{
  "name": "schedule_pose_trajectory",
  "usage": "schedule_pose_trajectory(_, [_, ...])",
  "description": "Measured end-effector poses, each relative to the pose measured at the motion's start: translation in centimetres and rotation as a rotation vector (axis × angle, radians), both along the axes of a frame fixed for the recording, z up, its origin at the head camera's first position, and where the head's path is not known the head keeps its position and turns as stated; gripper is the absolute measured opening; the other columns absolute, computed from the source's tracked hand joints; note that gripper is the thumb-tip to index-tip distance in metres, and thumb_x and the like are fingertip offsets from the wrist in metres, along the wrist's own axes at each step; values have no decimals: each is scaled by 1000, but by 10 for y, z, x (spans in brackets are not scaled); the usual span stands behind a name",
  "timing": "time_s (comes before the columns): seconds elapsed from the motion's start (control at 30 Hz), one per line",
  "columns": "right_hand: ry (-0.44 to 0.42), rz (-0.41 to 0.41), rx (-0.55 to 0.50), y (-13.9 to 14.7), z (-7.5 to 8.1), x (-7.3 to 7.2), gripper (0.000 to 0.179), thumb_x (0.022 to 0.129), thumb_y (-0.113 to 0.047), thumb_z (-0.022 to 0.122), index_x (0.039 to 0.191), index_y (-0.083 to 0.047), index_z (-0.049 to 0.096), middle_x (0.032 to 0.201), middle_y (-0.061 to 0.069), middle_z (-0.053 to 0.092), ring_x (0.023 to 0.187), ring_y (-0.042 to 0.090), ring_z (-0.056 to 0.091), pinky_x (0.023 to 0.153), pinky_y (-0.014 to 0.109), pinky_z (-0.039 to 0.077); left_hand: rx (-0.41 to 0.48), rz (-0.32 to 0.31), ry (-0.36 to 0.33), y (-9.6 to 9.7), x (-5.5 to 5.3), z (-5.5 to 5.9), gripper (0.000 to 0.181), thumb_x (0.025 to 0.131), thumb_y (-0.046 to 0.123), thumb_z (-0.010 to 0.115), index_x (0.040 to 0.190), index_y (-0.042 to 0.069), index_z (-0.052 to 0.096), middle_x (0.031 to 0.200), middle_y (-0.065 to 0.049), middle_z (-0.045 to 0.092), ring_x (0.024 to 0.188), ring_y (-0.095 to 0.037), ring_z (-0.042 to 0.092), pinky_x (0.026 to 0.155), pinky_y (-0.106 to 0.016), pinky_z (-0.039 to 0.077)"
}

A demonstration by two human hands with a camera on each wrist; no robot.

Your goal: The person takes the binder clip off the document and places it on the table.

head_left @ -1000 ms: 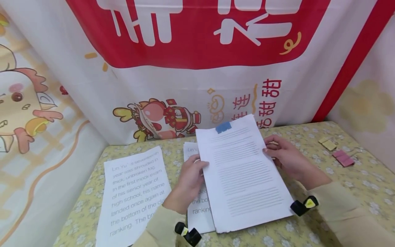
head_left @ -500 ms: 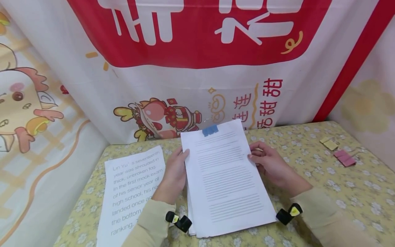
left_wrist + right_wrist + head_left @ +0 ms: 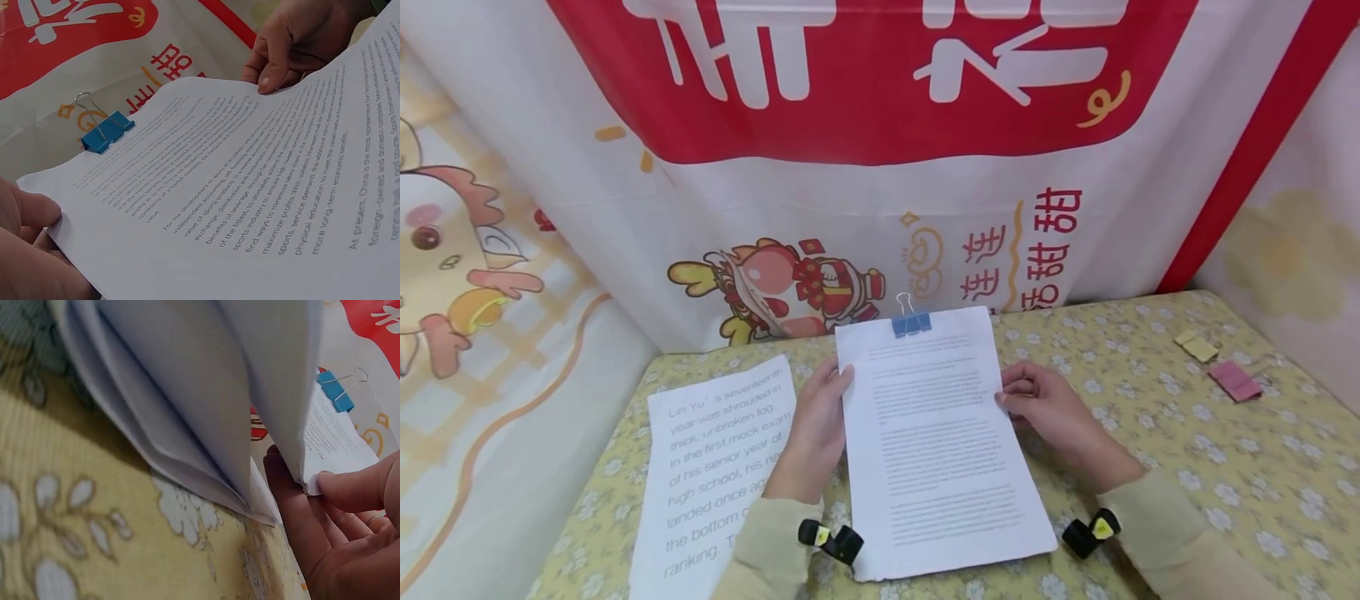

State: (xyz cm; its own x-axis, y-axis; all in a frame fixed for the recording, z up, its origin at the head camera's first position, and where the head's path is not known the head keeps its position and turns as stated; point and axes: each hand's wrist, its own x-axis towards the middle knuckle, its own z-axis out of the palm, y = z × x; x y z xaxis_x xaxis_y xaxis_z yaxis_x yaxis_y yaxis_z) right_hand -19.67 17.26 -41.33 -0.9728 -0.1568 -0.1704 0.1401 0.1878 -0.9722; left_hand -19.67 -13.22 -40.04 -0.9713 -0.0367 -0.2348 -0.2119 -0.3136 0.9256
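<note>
A stack of printed paper sheets (image 3: 940, 450) is held up at a tilt between my two hands in the head view. A blue binder clip (image 3: 912, 323) sits on its top edge, one wire handle upright. My left hand (image 3: 816, 429) grips the left edge, thumb on the front. My right hand (image 3: 1056, 417) pinches the right edge between thumb and fingers. In the right wrist view, the sheets' edges (image 3: 169, 406) fan apart near the tablecloth, and the thumb (image 3: 350, 487) presses the paper. The left wrist view shows the blue binder clip (image 3: 107, 131) beyond the left thumb.
A large-print sheet (image 3: 715, 475) lies on the left of the flowered tablecloth (image 3: 1150, 408), partly covered by the left forearm. At the right lie a yellow binder clip (image 3: 1197, 346) and a pink binder clip (image 3: 1236, 381). A printed cloth backdrop (image 3: 865, 200) hangs behind the table.
Both hands have moved the clipped stack left, over the second large-print sheet, which is now hidden. The clip's wire handle now shows clearly above the top edge.
</note>
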Motion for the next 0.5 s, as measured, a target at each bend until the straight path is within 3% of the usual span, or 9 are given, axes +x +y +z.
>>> schedule_pose_trajectory(0.17, [-4, -37, 77, -3, -1, -2, 22, 108, -8, 62, 128, 0, 58, 110, 14, 72, 92, 21, 70, 77, 33, 61, 6, 14, 14, -3, 0, -6, 42, 114, 19, 50, 156, 17, 54, 157, -6, 59, 150, -20, 50, 130, -40, 35])
schedule_pose_trajectory(0.37, [-9, -74, 192, -2, 2, -1, 24, 107, -12, 65, 129, -4, 59, 117, 15, 71, 99, 25, 68, 81, 33, 59, 29, -9, 11, -1, -2, -9, 39, 115, 20, 49, 153, 18, 56, 155, -6, 61, 144, -20, 56, 118, -33, 45])
schedule_pose_trajectory(0.5, [123, -110, 310, 1, 18, -1, 34, 104, -21, 70, 134, -7, 59, 130, 16, 68, 116, 31, 67, 95, 42, 60, 46, -10, 14, 1, -2, -10, 41, 115, 20, 49, 155, 17, 54, 156, -8, 60, 143, -21, 56, 113, -30, 48])
